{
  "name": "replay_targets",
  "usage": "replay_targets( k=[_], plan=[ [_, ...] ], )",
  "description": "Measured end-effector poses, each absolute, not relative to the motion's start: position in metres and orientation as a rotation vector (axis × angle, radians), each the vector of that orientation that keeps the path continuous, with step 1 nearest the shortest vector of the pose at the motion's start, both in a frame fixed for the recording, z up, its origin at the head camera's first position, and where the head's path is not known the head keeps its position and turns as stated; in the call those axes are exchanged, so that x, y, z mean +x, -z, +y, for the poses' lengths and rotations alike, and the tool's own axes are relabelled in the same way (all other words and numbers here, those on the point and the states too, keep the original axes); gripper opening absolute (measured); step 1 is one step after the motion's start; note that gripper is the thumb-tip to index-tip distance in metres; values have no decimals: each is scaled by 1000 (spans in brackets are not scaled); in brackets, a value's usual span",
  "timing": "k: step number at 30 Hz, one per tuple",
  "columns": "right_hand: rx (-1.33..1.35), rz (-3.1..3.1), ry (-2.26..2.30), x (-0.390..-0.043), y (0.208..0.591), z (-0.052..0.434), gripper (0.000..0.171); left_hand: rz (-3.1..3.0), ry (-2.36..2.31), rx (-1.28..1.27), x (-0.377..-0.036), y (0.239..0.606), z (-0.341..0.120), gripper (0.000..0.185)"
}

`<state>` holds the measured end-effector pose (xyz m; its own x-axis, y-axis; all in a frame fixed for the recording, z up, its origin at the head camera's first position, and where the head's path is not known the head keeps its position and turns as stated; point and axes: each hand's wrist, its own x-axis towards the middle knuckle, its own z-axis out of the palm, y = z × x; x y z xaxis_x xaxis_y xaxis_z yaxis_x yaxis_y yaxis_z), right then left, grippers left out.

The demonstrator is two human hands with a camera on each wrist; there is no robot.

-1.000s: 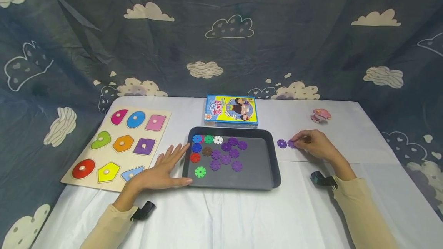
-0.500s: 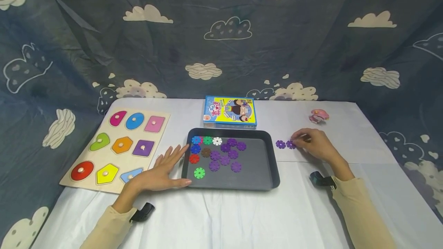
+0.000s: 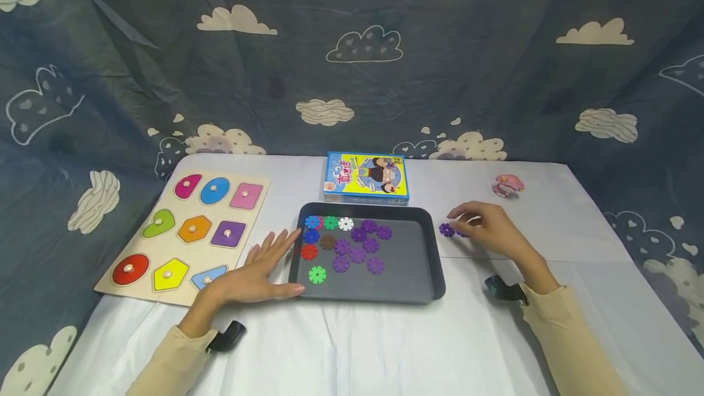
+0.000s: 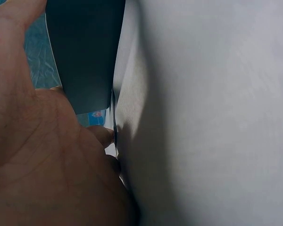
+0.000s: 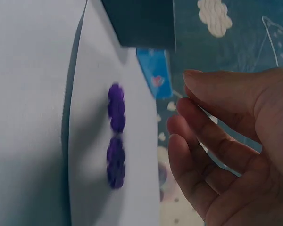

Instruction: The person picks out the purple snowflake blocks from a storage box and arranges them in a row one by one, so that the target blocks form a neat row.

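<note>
My left hand (image 3: 253, 275) lies with fingers spread along the left edge of the dark baking tray (image 3: 409, 283), fingertips and thumb at its rim. On the tray's left side are snowflake-shaped plastic discs in several colours, such as a light green disc (image 3: 317, 274) and a red disc (image 3: 309, 252). Several purple discs (image 3: 357, 254) cluster in its middle. Right of the tray, my right hand (image 3: 489, 228) hovers with loosely bent fingers, nothing between them. Beneath it two purple snowflake discs (image 5: 116, 108) lie side by side on the white cloth, one partly covered by the hand in the head view.
A wooden knob puzzle board (image 3: 206, 237) with coloured shapes lies to the left, partly behind the left hand. Behind the tray is a blue and yellow card box (image 3: 365, 177). A small pink toy (image 3: 508, 184) stands at the back right. A patterned curtain (image 3: 363, 90) hangs behind.
My right hand has let go of the right-hand purple disc and moved slightly left, up off the cloth. The left hand stays at the tray's edge.
</note>
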<state>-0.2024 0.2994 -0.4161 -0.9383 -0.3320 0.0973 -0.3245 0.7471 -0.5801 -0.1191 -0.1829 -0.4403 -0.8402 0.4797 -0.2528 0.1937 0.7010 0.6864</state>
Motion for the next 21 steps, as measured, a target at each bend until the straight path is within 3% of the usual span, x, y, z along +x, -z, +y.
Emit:
replay_targets(
  k=[21],
  plan=[
    [-884,2790,963,-193,402,249,20,2502,-960,515,-119,441,-182,106]
  ],
)
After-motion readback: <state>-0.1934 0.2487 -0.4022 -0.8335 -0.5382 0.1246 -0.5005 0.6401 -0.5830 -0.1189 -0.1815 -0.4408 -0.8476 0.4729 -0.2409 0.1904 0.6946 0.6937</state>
